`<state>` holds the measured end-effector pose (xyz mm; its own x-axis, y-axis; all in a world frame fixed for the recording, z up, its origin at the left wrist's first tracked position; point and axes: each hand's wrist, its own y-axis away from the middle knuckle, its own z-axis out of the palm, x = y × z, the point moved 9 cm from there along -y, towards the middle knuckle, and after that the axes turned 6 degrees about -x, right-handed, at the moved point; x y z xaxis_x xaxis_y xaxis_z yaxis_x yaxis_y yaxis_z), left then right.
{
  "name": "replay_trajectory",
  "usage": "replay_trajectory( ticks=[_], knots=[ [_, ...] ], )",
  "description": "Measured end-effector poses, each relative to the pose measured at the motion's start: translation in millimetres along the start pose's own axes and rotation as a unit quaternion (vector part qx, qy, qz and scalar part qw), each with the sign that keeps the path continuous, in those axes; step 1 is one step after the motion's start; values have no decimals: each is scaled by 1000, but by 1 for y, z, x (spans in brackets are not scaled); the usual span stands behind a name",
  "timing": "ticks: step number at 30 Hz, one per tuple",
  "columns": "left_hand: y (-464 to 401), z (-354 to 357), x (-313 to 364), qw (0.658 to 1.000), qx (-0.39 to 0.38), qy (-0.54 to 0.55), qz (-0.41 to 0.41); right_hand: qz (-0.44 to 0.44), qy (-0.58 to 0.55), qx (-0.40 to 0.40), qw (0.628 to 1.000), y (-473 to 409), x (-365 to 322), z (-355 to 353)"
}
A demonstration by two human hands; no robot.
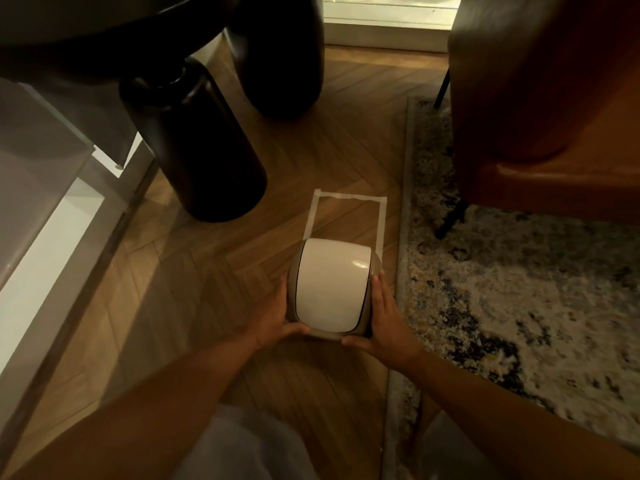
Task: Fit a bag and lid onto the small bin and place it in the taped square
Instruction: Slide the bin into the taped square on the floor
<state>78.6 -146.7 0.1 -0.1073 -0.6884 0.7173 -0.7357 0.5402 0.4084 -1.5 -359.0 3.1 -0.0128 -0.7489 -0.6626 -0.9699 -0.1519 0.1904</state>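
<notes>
Two hands clamp the bin [332,285]: my left hand [277,318] and right hand [384,317] press flat on its sides, thumbs at the near rim. It looks light, smooth plastic, possibly slippery. It sits at the near edge of the taped square [346,216]. A dark vase [197,143] stands far-left, the rug [502,289] right; nothing blocks the square.

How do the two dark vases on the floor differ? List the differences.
The nearer dark vase shows its narrow neck and shoulder; the farther dark vase has its top hidden behind the dark tabletop. The nearer one stands close to the taped square; the farther one stands further back, towards the wall. Both are dark, rounded and upright on the wooden floor.
</notes>
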Motion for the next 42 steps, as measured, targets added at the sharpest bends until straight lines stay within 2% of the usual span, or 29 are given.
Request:
replay_trajectory(
  ticks=[7, 12, 16, 21, 26, 30, 36, 42],
  knots=[
    [-8, 2, -11, 999, 2, 36, -7, -17, 6, 9, 1000, -6, 3, -4],
    [-16, 6, -23, 999, -33, 21, -38, -20, 9, 12, 1000, -11, 5, -8],
    [-31, 6, -15, 999, -40, 22, -25, -16, -2, 14, 1000, -13, 15, -19],
    [-43, -4, -5, 999, -6, 34, 11, -12, 10, 8, 1000, -23, 22, -27],
    [-43, -10, -7, 999, 4, 51, 8, 3, 34, 14, 999, -28, 22, -22],
    [-57, -16, 0, 997, 19, 70, 13, 18, -44, 35, 998, -38, 27, -29],
    [-78, -24, 8, 997, 35, 65, 24, -6, -46, 25, 999, -64, 34, -43],
    [-95, -45, -3, 992, 107, 73, 1, -38, -9, 21, 999, -110, 30, -59]
  ],
)
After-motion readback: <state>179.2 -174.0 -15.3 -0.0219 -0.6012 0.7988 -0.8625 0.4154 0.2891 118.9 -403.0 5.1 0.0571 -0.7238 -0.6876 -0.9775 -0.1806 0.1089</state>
